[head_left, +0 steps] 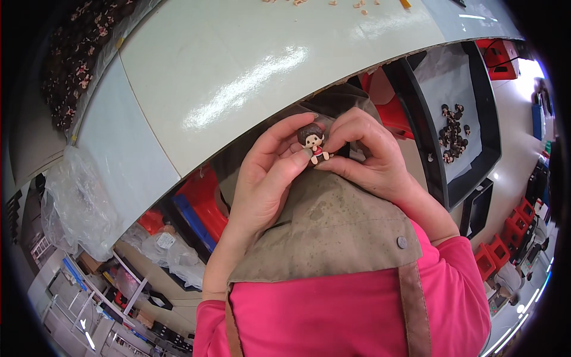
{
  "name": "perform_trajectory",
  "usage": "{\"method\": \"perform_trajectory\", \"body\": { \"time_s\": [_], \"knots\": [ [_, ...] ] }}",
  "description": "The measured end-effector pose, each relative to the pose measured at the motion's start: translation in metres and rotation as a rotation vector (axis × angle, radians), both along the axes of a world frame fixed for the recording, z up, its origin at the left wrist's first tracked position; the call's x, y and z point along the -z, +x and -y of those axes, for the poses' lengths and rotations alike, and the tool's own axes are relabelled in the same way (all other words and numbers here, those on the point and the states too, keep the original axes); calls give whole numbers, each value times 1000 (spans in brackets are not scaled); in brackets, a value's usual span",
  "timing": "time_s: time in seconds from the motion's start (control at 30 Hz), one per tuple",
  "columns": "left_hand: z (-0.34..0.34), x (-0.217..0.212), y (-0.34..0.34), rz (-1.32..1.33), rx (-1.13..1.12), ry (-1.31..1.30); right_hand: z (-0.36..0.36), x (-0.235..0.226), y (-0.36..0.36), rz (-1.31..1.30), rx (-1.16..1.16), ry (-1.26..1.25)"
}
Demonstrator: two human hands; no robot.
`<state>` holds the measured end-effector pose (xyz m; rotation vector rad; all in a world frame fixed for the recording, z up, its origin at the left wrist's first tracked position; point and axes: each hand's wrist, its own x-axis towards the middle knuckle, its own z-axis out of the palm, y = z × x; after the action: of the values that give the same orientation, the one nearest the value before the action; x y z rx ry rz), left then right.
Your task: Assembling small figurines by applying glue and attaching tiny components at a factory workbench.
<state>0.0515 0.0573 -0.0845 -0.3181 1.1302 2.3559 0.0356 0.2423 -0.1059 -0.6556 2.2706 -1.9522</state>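
Note:
A small toy figurine [313,141] with brown hair, a pale face and a red top is held upright in front of my apron, just below the table edge. My left hand [267,169] grips it from the left, with the thumb across its lower side and the fingers behind. On the other side, the bent thumb and forefinger of my right hand [372,152] close on the figurine's edge. Whether the right fingers also hold some smaller piece cannot be made out. The figurine's back is hidden.
Ahead runs a pale, glossy tabletop [238,65] with small pale scraps [360,5] at its far side. Dark figurines heap up [80,71] at far left, above a clear plastic bag [77,202]. A black tray [491,119] at right holds several figurines [453,140]. Red stools [498,249] stand beyond.

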Motion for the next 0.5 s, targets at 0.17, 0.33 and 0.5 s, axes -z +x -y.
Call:
{"method": "perform_trajectory", "body": {
  "time_s": [0.17, 0.33, 0.5],
  "knots": [
    [0, -4, 1, 18, 13, -2, 1, 1, 2, 9, 9, 10],
    [0, -5, 1, 52, 62, -31, -6, -3, -2, 28, -89, -36],
    [3, -4, -2, 91, 92, 62, -16, -1, 0, 178, -3, -126]
  ]
}}
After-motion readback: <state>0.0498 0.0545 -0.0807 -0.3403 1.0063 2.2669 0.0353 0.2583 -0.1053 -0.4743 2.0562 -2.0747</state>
